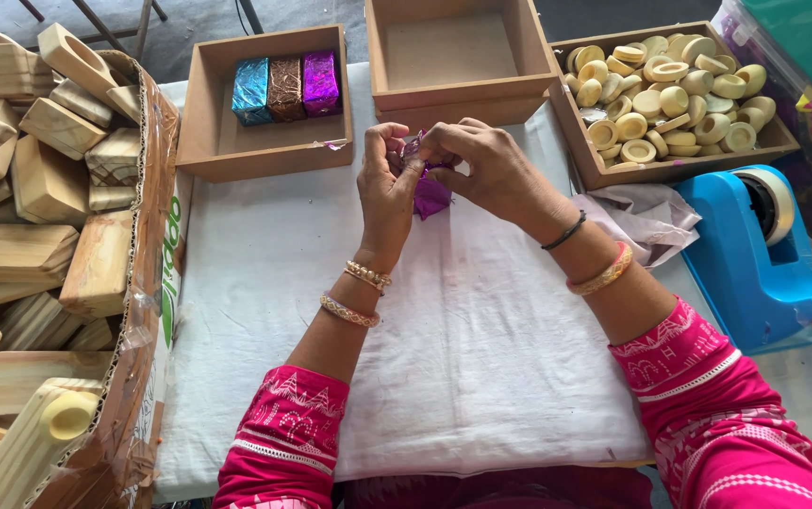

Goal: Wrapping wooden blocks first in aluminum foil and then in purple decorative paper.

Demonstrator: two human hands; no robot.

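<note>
Both hands are pinching the purple foil piece (pixel 428 188) above the tabletop (pixel 444 320): left hand (pixel 389 193) closing on its left edge, right hand (pixel 481 170) on its top (equally near), foil hanging downward between them.

Bare white cloth (pixel 444 320) lies open between cardboard box (pixel 147 283) and tape dispenser (pixel 755 254).

We list: white cloth (pixel 444 377) on the surface; tray (pixel 208 141) with three foil-wrapped blocks (pixel 285 87); empty tray (pixel 453 52); tray of round wooden caps (pixel 675 94); blue tape dispenser (pixel 755 254); carton (pixel 147 283) of wooden blocks (pixel 19 254).
</note>
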